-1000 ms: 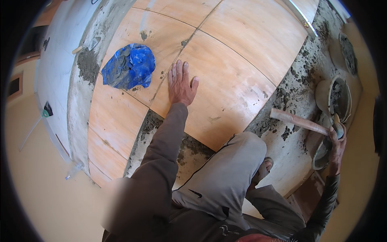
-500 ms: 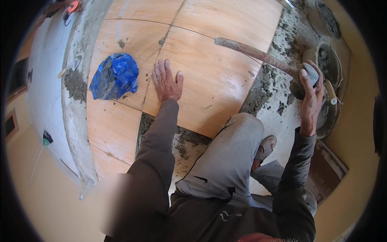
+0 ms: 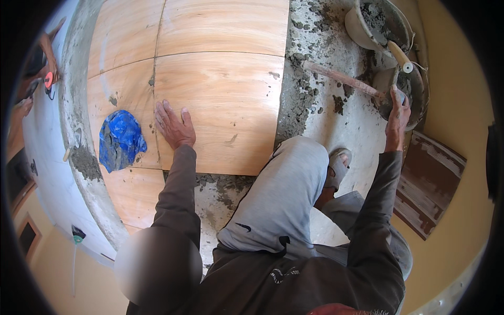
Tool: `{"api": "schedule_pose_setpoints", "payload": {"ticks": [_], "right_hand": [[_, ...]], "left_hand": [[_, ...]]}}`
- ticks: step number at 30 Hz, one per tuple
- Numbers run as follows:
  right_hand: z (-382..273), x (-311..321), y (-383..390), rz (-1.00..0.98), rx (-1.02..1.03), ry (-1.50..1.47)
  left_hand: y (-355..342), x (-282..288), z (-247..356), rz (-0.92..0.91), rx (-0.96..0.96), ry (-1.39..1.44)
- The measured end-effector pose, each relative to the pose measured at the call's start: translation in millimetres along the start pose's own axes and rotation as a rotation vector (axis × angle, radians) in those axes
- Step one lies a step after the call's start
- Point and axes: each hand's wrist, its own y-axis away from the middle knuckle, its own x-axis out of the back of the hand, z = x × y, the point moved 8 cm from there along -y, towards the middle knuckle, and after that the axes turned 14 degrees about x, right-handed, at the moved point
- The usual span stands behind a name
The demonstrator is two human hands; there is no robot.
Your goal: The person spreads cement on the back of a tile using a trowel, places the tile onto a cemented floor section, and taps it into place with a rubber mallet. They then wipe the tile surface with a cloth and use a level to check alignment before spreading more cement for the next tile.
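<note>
My left hand [image 3: 174,123] lies with fingers spread on a wood-look tile [image 3: 218,113]. Beside it, to the left, is a crumpled blue plastic sheet [image 3: 122,139] smeared with grey mortar. My right hand [image 3: 397,113] grips a mallet by its head, the pale wooden handle [image 3: 341,79] pointing left over a grey mortar strip [image 3: 299,105]. The hand is in front of a mortar bucket [image 3: 415,105], which it partly hides. A second bucket [image 3: 362,29] holds mortar and a wooden-handled tool [image 3: 399,52].
Another person's arms [image 3: 47,55] show at far left by a red round object [image 3: 49,80]. A trowel [image 3: 71,149] lies on the concrete edge [image 3: 79,105]. A brown streaked board [image 3: 428,184] rests by the yellow wall [image 3: 454,94]. My knee [image 3: 302,152] and sandalled foot [image 3: 338,168] are close to the tiles.
The view has turned, shifting the tiles. My right hand has moved up and forward with the mallet. My left hand stays spread on the tile. Another person's arms have appeared at left.
</note>
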Motion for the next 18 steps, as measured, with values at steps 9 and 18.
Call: {"api": "schedule_pose_setpoints", "payload": {"ticks": [9, 18], "right_hand": [[-1.2, -32.6, -18.4, -0.044, -0.023, -0.05], [-5.6, -29.1, -22.7, -0.03, 0.03, -0.067]], "left_hand": [[-0.1, 1.1, 4.5, -0.019, 0.011, 0.034], [0.5, 1.7, -6.8, 0.025, 0.009, 0.04]]}}
